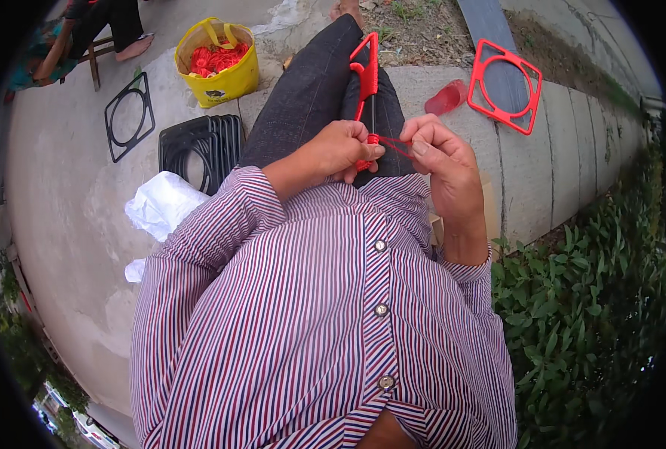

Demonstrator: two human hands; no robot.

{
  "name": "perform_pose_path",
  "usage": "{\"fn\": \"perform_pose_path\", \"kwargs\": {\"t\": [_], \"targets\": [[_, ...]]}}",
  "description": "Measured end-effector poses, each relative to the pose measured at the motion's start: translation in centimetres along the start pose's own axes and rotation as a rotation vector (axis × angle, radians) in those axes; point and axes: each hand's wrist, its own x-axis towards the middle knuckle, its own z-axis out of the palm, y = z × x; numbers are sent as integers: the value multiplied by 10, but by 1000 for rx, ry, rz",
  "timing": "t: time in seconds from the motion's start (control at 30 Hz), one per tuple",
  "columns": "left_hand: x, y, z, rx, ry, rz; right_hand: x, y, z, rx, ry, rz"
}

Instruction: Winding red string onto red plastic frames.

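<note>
My left hand [342, 150] grips the near end of a red plastic frame [366, 71] that stands edge-on along my dark-trousered leg. My right hand [441, 161] pinches a thin red strip [396, 144] that runs from the frame's near end to my fingers. Both hands are close together just above my lap. My striped shirt fills the lower middle of the view.
A yellow bag [228, 78] of red pieces stands on the concrete at the upper left. A stack of black frames [202, 146], one loose black frame [129, 116] and white plastic sheeting [161, 203] lie left. A red frame [506, 86] lies right, beside green plants [587, 299]. Another person [86, 30] sits far left.
</note>
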Motion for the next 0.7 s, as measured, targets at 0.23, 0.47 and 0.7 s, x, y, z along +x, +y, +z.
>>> {"fn": "perform_pose_path", "kwargs": {"t": [0.23, 0.47, 0.7], "targets": [[2, 3, 2, 11, 10, -25, 11, 7, -34, 282, 11, 103], [3, 7, 4, 285, 175, 22, -3, -14, 2, 144, -136, 191], [20, -8, -17, 145, 360, 183, 42, 33, -30, -258, 158, 26]]}}
